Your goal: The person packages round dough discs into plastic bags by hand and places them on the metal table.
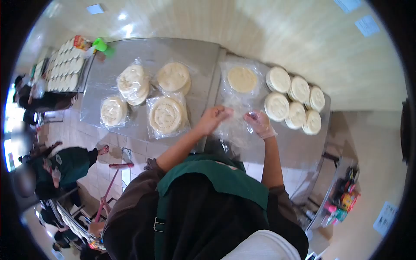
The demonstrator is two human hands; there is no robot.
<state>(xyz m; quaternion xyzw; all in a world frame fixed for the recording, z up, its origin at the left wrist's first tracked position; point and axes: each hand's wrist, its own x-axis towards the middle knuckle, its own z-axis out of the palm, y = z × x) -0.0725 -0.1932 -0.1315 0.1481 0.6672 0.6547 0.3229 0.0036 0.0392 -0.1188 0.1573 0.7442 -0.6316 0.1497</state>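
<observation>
Between my hands hangs a clear plastic bag (234,128), crumpled and see-through. My left hand (215,119) pinches its left side with closed fingers. My right hand (261,124), in a thin clear glove, has its fingers curled on the bag's right side. Just beyond them, a round flat dough disc (242,79) lies on clear plastic. To the right of my right hand stand several stacks of pale dough discs (277,106) in two rows.
Bagged dough stacks (166,114) sit on the left part of the steel table (199,56). A green cup (100,44) stands by its far left corner. Shelves with packets (348,201) are at right. At left are co-workers (71,164) and a red-handled floor squeegee (121,166).
</observation>
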